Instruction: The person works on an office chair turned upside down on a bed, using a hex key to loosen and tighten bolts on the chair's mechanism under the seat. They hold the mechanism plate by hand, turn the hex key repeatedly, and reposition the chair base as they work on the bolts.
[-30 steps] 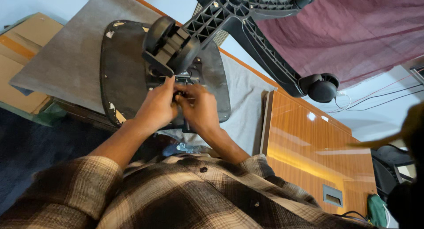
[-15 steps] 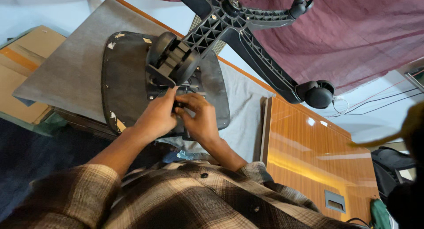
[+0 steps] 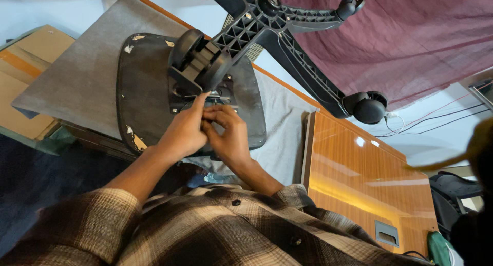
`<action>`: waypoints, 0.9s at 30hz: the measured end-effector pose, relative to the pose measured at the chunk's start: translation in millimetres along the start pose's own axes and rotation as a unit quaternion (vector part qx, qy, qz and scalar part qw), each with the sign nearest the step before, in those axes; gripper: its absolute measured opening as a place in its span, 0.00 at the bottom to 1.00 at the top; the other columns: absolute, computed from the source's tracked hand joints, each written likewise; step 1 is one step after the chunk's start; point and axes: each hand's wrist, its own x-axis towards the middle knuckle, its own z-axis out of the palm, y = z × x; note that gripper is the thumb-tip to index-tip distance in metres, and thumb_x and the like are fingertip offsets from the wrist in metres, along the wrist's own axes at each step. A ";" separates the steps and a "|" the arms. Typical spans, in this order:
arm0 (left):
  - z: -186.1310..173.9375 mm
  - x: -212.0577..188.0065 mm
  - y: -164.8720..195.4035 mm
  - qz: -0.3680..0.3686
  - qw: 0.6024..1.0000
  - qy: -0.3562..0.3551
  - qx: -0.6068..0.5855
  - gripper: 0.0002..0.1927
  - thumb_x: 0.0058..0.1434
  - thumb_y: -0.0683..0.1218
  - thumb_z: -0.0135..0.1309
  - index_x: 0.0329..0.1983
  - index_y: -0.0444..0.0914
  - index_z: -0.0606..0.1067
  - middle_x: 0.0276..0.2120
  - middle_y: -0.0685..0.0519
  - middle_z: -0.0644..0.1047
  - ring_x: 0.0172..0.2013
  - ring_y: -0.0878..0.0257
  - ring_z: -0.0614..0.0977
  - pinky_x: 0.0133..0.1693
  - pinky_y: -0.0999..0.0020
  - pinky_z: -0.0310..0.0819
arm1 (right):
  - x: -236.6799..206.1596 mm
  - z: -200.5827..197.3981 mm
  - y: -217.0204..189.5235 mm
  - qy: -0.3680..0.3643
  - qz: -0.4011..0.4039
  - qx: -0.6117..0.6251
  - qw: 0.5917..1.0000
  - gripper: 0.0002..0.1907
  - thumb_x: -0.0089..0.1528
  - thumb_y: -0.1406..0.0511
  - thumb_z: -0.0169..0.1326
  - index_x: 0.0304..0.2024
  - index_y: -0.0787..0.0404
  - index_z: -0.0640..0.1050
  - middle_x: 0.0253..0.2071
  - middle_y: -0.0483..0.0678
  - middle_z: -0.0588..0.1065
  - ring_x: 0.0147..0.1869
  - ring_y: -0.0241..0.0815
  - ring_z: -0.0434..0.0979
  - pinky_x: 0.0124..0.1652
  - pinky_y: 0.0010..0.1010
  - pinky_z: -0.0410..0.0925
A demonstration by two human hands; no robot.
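Chair: I am working on an office chair that is lying upside down, so its underside is facing up at me and I am able to reach it.
Seat bottom (image 3: 149, 107): It is resting flat on a grey board (image 3: 77, 76), dark and scuffed, with little torn pale spots near its edge. It is sitting just in front of my chest.
Metal part (image 3: 226, 94): It is sitting in the middle of the seat bottom, right under the thick post. This is the spot I am poking at.
Left hand (image 3: 182, 132): I am stretching my first finger up to the metal part. My other fingers are curling in together. I cannot tell if they are pinching something small.
Right hand (image 3: 228, 135): It is pressing against my left hand, fingers bent and bunched close. What is inside them is hidden from me.
Why both hands are together: I think they are helping each other with one tiny thing.
Legs (image 3: 287, 35): The black star legs are sticking up in the air over my hands.
Wheels: One wheel (image 3: 197, 58) is hanging just above my fingers; another wheel (image 3: 367, 107) is far off to the right.
Around me: A shiny brown wooden cabinet (image 3: 359, 173) is standing on my right, and a dark red cloth (image 3: 411, 35) is hanging behind.
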 end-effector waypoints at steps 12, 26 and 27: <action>3.6 1.4 -18.4 0.053 0.998 -0.004 0.044 0.31 0.51 0.36 0.54 0.61 0.44 0.70 0.46 0.43 0.82 0.50 0.42 0.81 0.45 0.51 0.75 | -5.7 3.7 6.8 0.007 0.055 0.026 0.998 0.15 0.56 0.70 0.67 0.44 0.67 0.79 0.42 0.52 0.77 0.45 0.43 0.83 0.47 0.29 0.77; 0.6 -6.3 -1.1 -0.034 0.997 0.028 0.070 0.35 0.53 0.37 0.56 0.66 0.44 0.66 0.41 0.37 0.82 0.46 0.40 0.83 0.48 0.49 0.76 | 0.8 3.9 4.2 -0.003 0.146 -0.003 0.989 0.17 0.56 0.67 0.68 0.43 0.69 0.78 0.43 0.53 0.78 0.44 0.42 0.82 0.43 0.31 0.76; 0.1 -5.8 -0.6 -0.071 0.994 0.003 0.082 0.38 0.53 0.38 0.56 0.69 0.45 0.64 0.39 0.36 0.81 0.45 0.40 0.83 0.48 0.48 0.75 | 0.1 1.9 3.7 -0.002 0.111 0.012 0.994 0.17 0.56 0.67 0.68 0.43 0.69 0.77 0.46 0.53 0.77 0.45 0.41 0.82 0.43 0.30 0.77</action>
